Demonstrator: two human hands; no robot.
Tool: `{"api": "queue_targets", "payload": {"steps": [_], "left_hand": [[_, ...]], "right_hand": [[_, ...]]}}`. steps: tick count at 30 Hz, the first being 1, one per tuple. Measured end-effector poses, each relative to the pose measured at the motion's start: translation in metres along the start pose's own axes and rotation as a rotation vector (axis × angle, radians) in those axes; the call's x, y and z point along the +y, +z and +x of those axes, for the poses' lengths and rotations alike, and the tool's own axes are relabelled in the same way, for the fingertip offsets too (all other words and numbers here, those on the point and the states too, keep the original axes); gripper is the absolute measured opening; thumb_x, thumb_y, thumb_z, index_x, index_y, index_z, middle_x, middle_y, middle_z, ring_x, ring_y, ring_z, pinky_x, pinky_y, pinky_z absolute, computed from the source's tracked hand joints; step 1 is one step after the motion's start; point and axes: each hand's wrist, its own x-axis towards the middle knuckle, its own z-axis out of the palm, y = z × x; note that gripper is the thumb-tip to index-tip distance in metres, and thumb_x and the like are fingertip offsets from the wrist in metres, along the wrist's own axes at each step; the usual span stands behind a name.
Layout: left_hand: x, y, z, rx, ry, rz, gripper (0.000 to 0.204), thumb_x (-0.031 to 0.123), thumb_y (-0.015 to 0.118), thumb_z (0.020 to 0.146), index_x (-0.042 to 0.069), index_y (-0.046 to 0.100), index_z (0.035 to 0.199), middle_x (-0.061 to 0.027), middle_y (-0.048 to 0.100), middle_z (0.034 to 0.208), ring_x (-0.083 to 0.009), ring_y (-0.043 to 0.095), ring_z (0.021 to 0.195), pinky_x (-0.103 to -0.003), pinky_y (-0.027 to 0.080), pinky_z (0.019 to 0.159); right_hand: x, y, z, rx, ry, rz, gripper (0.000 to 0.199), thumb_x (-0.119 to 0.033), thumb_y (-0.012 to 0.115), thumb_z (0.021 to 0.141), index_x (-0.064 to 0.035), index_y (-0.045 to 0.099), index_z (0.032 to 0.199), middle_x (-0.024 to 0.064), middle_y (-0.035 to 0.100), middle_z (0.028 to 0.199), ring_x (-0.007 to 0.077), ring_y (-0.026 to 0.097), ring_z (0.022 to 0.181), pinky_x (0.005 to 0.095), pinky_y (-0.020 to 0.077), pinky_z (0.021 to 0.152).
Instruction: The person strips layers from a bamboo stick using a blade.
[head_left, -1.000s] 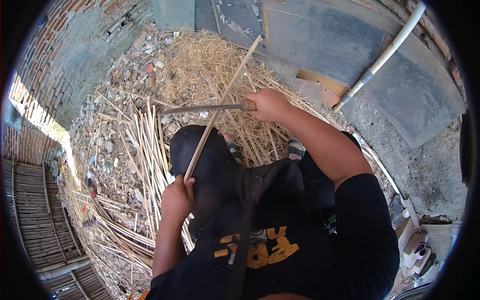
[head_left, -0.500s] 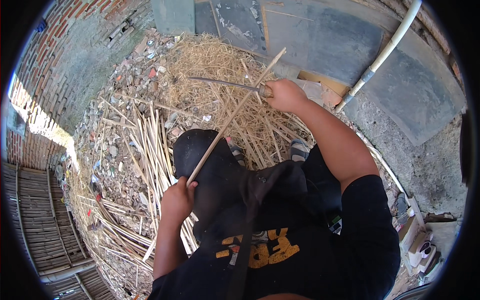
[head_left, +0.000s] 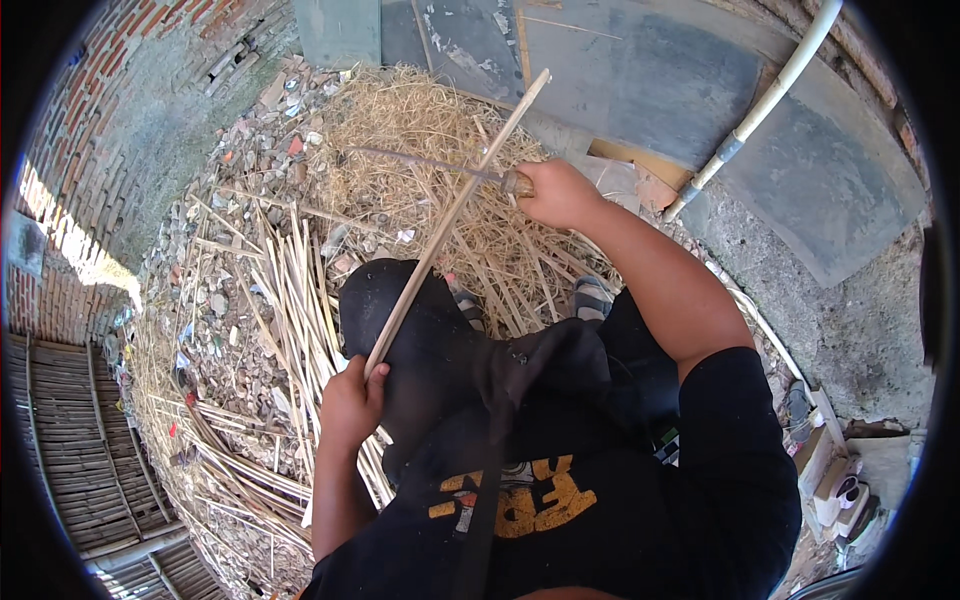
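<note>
My left hand [head_left: 352, 402] is closed around the near end of a long pale bamboo strip [head_left: 437, 238], just left of my knee. The strip slants away up and to the right, its far end in the air over the straw. My right hand [head_left: 563, 194] grips the short wooden handle of a long-bladed knife [head_left: 424, 161]. Its thin dark blade points left and crosses the upper part of the strip, close to the handle. Motion blurs the blade, so I cannot tell how deeply it meets the bamboo.
Fine shavings [head_left: 395, 125] lie heaped ahead of my sandalled feet. Split bamboo strips [head_left: 300, 290] are piled on rubble at my left. A brick wall [head_left: 150, 130] stands at far left, grey panels [head_left: 640, 80] ahead, and a pale pole [head_left: 760, 115] leans at the right.
The strip has swung a little up and left at its far end. My right hand and the knife have shifted slightly left, and the blade looks more blurred.
</note>
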Motion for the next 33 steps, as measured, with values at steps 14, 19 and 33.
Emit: {"api": "queue_targets", "payload": {"steps": [14,19,33], "left_hand": [[0.0,-0.003,0.001,0.005,0.005,0.095,0.035,0.03,0.061,0.102,0.0,0.053,0.086,-0.028,0.061,0.07,-0.0502,0.062,0.07,-0.055,0.046,0.062],[-0.006,0.004,0.003,0.025,0.065,-0.029,0.035,0.03,0.063,0.101,0.001,0.053,0.084,-0.0256,0.061,0.066,-0.0497,0.062,0.066,-0.054,0.045,0.058],[-0.011,-0.003,0.009,-0.035,0.107,-0.035,0.037,0.029,0.062,0.102,0.001,0.051,0.082,-0.0259,0.058,0.063,-0.0494,0.06,0.064,-0.053,0.044,0.056]], "right_hand": [[0.01,0.002,0.009,-0.021,0.049,-0.029,0.03,-0.017,0.066,0.079,-0.0097,0.07,0.108,0.0192,0.072,0.094,0.0379,0.07,0.094,0.0498,0.0563,0.083],[-0.043,0.007,-0.021,-0.108,-0.157,-0.049,0.023,-0.017,0.067,0.076,-0.0062,0.067,0.097,0.0195,0.069,0.082,0.0401,0.069,0.084,0.0507,0.0554,0.074],[-0.026,0.004,-0.009,-0.12,-0.078,-0.012,0.035,-0.018,0.069,0.077,-0.0063,0.069,0.109,0.021,0.072,0.091,0.0406,0.07,0.089,0.0515,0.0559,0.079]]}}
